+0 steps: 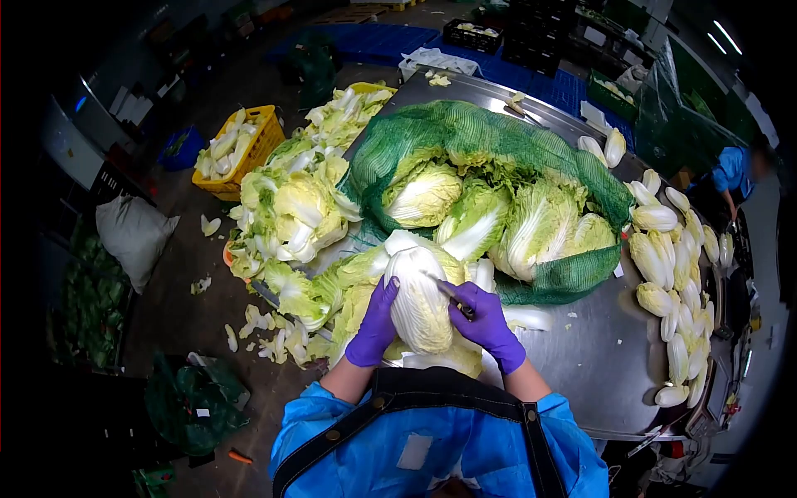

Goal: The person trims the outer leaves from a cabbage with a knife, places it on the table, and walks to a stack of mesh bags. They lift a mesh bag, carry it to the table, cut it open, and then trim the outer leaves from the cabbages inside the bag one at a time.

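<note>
A pale napa cabbage (419,303) stands out in front of my chest, its white base pointing away from me. My left hand (375,325), in a purple glove, is closed against the cabbage's left side. In my gloved right hand (487,322) I grip a knife (438,282), its blade lying against the upper right of the cabbage. The knife handle is mostly hidden by my fingers. Loose outer leaves (353,299) lie under and around the cabbage. Just beyond, a green mesh sack (465,124) lies open with several whole cabbages (535,228) inside.
Trimmed cabbages (677,290) are piled along the right edge of the metal table (598,357). Leaves heap up on the left (299,212), near a yellow crate (257,141). Scraps (278,336) lie on the floor. A person in a blue sleeve (730,172) is at the far right.
</note>
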Demonstrator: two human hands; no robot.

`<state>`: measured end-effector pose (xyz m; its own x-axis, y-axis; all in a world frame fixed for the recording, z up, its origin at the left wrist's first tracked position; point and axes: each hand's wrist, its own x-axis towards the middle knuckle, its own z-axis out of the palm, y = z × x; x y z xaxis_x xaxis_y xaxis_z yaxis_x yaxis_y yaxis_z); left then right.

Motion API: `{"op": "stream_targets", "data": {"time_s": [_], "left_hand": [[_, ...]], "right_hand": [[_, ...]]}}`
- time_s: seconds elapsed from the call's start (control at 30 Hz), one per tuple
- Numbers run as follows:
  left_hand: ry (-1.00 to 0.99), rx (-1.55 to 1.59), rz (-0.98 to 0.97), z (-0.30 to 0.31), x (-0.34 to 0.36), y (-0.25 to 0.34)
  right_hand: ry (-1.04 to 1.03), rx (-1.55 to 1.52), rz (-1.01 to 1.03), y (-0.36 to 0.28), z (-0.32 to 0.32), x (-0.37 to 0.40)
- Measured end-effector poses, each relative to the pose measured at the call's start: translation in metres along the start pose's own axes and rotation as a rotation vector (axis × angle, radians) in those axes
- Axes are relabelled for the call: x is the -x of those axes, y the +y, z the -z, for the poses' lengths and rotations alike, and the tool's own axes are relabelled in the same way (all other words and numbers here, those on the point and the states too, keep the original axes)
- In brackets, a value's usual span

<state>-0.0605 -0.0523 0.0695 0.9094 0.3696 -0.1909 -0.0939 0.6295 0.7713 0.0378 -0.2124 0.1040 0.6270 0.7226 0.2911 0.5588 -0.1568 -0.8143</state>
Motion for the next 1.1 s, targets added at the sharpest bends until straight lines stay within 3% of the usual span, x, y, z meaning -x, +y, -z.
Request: {"op": "stream_targets", "data": {"time_s": [0.17,0.37,0.57,0.63,0.7,0.77,0.93,1.1], "left_hand": [[-0.001,0.050,0.099,0.003,0.004,0.000],[0.014,0.065,0.066,0.006,-0.004,-0.005],[0.044,0.235,0.089,0.005,-0.006,0.006],[0.094,0.202,-0.006,0.009,-0.009,0.005],[0.123,0.171,-0.024,0.018,-0.012,0.002],[0.151,0.139,-0.039,0.019,-0.011,-0.001],[0.075,0.088,-0.007,-0.004,-0.002,0.001],[0.100,0.099,0.007,-0.005,-0.003,0.001]], "right_hand": [[0.019,-0.008,0.040,0.009,-0.002,0.008],[-0.003,0.029,0.060,0.011,0.002,0.002],[-0.162,-0.071,-0.050,0.014,0.017,0.014],[-0.145,-0.154,-0.025,0.025,0.017,0.022],[-0.103,-0.121,-0.061,0.027,0.016,0.024],[-0.031,-0.168,-0.285,0.019,0.016,0.021],[-0.051,-0.107,-0.166,-0.004,0.002,0.007],[0.034,-0.017,-0.025,0.018,-0.010,0.012]]}}
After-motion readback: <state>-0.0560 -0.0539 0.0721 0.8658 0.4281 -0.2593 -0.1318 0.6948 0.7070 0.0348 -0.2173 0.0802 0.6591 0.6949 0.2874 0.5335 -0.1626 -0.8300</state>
